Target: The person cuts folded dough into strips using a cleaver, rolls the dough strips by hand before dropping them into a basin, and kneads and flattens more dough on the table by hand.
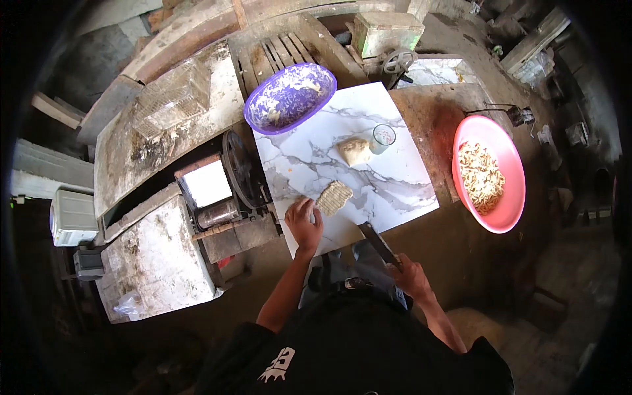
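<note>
A flat slab of pale dough (pixel 335 198) with a ridged surface lies on the marble-patterned board (pixel 401 174). Just left of the slab is my left hand (pixel 304 222), its fingers loosely bent and apart, holding nothing that I can see. My right hand (pixel 411 277) grips the handle of a knife (pixel 378 243). The dark, broad blade points up and left over the board's near edge, apart from the dough. Farther back rests a thicker lump of dough (pixel 355 151), with a clear drinking glass (pixel 382 139) beside it.
A purple basin (pixel 289 99) smeared with dough overlaps the board's far left corner. To the right stands a pink basin (pixel 510 181) holding many cut dough pieces (pixel 481 178). A machine with a large wheel (pixel 241 170) is left of the board. A wire basket (pixel 172 99) sits beyond it.
</note>
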`<state>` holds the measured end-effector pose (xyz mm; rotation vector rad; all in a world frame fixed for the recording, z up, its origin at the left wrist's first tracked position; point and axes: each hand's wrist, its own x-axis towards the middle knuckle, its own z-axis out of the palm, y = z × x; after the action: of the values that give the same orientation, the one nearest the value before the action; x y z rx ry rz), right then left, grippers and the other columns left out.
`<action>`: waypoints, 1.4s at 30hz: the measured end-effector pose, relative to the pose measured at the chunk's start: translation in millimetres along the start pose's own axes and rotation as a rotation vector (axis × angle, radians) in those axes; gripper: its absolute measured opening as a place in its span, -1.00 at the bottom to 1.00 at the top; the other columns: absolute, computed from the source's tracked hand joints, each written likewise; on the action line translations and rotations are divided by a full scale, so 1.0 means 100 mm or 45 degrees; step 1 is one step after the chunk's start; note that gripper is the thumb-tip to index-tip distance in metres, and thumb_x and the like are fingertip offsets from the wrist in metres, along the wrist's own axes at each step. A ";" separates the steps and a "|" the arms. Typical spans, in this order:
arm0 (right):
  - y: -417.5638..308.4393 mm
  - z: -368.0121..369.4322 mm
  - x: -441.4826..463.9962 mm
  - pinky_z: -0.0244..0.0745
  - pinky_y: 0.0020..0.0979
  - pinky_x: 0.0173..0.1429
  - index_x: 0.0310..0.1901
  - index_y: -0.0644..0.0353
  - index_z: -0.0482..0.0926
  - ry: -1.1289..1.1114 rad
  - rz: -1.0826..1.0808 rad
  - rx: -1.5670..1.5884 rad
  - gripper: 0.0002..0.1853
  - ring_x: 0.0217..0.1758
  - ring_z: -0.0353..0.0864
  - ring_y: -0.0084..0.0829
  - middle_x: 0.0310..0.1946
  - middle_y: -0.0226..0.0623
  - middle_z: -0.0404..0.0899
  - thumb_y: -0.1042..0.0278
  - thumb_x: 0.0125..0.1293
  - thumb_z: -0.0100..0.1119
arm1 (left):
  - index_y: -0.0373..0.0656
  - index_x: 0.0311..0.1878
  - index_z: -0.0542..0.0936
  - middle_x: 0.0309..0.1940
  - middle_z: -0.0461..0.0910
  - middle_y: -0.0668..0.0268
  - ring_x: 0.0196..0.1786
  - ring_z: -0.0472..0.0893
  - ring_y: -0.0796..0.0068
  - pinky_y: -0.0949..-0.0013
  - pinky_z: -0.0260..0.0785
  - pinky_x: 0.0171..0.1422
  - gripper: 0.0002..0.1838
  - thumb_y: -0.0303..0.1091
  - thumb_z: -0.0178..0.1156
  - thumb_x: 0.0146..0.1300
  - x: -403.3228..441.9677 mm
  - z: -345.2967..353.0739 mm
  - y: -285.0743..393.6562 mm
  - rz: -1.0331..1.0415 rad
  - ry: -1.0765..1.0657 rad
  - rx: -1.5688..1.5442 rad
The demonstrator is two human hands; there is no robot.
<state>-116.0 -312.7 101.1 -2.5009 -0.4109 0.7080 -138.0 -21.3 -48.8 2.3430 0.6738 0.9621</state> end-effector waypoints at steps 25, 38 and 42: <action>0.55 -0.23 1.93 0.46 -0.07 0.07 0.11 0.21 0.51 0.354 -0.704 -0.132 -0.52 -0.06 0.52 0.05 -0.13 -0.01 0.54 0.36 0.13 0.37 | -0.33 -0.05 0.49 -0.08 0.65 0.04 -0.04 0.66 0.40 0.37 0.49 0.15 -0.75 -0.31 -0.05 0.53 -0.20 -0.21 1.24 -1.172 -0.048 -1.400; 0.48 -0.66 1.66 0.45 -0.20 0.17 -0.10 0.18 0.61 -0.031 -1.074 0.359 -0.72 0.06 0.59 -0.12 -0.11 -0.20 0.65 0.32 0.16 0.36 | -0.27 0.07 0.53 0.11 0.59 0.14 0.11 0.61 0.40 0.30 0.45 0.26 -0.66 -0.19 -0.08 0.55 -0.24 0.49 2.39 -1.411 -0.259 -1.519; 0.75 -0.99 1.70 0.49 -0.37 0.01 -0.17 0.24 0.59 -0.076 -0.738 0.659 -0.84 -0.11 0.62 -0.30 -0.20 -0.20 0.62 0.42 0.25 0.29 | -0.30 0.16 0.51 0.09 0.60 0.17 0.06 0.62 0.34 0.28 0.45 0.24 -0.64 -0.22 0.00 0.52 -0.25 0.59 2.51 -1.225 -0.106 -1.410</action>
<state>88.9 -343.9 64.8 -1.7556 -0.8134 0.5585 -47.9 -238.6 58.7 0.8932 0.8056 0.5223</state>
